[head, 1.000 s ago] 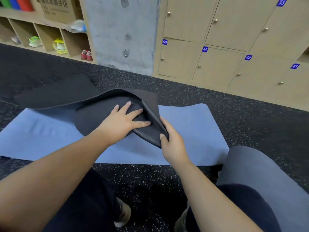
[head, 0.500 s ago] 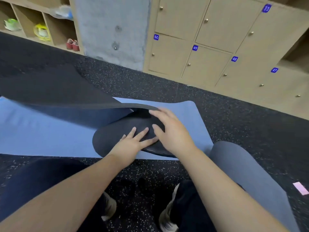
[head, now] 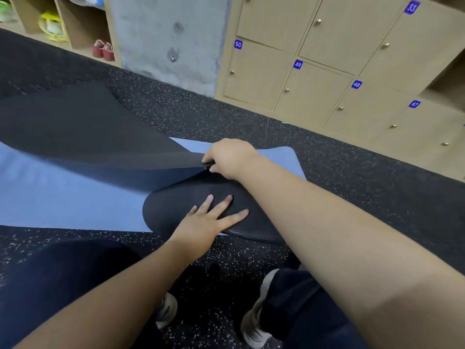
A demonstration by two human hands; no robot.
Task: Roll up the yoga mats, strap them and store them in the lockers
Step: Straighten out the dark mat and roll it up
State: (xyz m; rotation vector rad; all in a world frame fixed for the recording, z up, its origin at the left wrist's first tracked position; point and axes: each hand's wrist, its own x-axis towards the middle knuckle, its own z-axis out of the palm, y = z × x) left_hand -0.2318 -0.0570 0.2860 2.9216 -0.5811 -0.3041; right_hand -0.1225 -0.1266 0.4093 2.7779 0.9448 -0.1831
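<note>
Here the black yoga mat point(head: 95, 129) lies across the middle and left of the frame, its near end folded back on itself on top of a blue yoga mat point(head: 63, 197) spread flat on the speckled dark floor point(head: 339, 172). The left hand point(head: 208, 220) rests just below centre, fingers straight and spread, palm pressing down on the folded black end. The right hand point(head: 229, 157), a little above centre, has its fingers curled, pinching the raised edge of the black mat where the fold begins. The blue mat's rounded corner shows just right of that hand. Along the upper right runs a bank of pale wooden lockers point(head: 314, 79) with small knobs and blue number tags reading 50, 49, 48, 47 and 33. A grey concrete pillar point(head: 166, 39) stands at top centre. In the upper left, open cubbies point(head: 75, 23) hold red shoes point(head: 103, 49) and yellow-green ones. At the bottom, dark trousers and pale shoes.
</note>
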